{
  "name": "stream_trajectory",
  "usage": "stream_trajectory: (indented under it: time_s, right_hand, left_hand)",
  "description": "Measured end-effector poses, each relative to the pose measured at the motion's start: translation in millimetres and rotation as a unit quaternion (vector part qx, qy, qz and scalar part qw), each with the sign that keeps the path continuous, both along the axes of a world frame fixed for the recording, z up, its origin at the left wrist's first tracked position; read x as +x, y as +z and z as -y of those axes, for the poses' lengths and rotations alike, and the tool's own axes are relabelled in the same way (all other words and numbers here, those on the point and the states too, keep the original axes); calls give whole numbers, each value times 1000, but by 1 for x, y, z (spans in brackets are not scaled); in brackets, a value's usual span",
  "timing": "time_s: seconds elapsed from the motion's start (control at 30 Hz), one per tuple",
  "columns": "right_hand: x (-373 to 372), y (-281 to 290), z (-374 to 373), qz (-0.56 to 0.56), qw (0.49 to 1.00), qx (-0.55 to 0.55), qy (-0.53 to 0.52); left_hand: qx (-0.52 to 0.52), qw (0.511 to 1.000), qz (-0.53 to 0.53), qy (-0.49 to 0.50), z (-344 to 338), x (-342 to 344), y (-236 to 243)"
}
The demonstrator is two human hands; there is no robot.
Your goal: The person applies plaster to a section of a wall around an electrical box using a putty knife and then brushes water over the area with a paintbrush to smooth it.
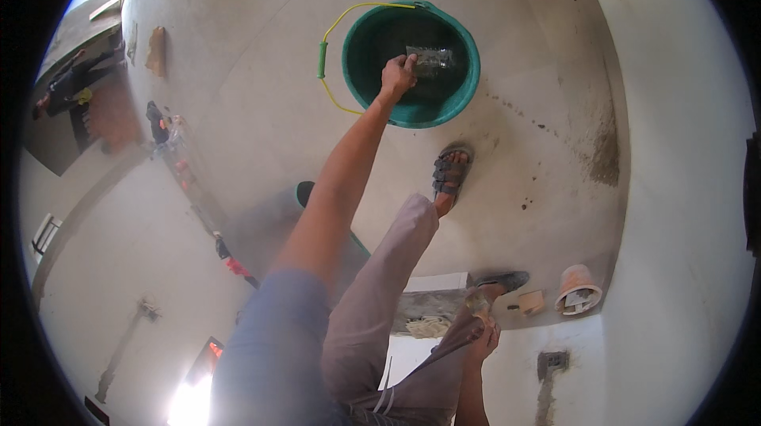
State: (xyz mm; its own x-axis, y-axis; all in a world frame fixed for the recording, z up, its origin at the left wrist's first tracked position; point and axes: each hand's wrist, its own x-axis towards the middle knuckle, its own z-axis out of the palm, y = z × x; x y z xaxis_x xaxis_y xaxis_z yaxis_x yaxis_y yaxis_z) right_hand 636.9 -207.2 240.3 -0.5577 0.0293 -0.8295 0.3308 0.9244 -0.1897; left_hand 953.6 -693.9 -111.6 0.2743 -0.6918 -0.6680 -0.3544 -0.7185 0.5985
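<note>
A round green bucket (473,69) with a yellow wire handle and green grip stands on the floor ahead of me. My left hand (399,77) reaches over its near rim, fingers closed on the end of a clear, shiny, roughly rectangular thing (434,59). That thing is inside the bucket; whether it is a cup or a flat piece I cannot tell. The bucket's inside looks dark and wet. Low on the right, beside my trouser leg, my right hand (487,339) is closed near a pale, see-through thing (479,302) whose kind is unclear.
My sandalled foot (452,170) stands just below the bucket. A pinkish pot (578,291) with scraps inside sits by the right wall, near a small tan block (532,302). Another dark green-rimmed container (304,193) is partly behind my left arm. Dark spatters mark the floor at right.
</note>
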Motion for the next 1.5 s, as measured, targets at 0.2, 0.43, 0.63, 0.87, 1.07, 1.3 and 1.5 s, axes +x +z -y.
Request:
stream_trajectory:
  time_s: [0.2,0.43,0.63,0.87,1.07,1.3,1.5]
  right_hand:
    - [-6,-10,4,11,1000,-24,5]
    - [10,-12,32,19,999,3,-49]
    - [13,-3,34,31,996,-28,-74]
    - [15,16,34,32,997,-13,-73]
    - [15,26,39,48,995,-22,-82]
    - [4,33,24,47,993,-49,-100]
    - [3,40,1,39,993,-60,-94]
  left_hand:
    - [32,995,17,91,-16,-6,-30]
    - [-43,992,75,89,-23,11,-87]
    - [-38,976,47,208,-8,-25,-58]
    - [-129,977,123,-115,-21,-33,26]
    - [-91,996,-3,14,-22,8,22]
    - [-30,991,-90,97,-23,4,35]
    - [-81,989,-76,96,-18,-1,64]
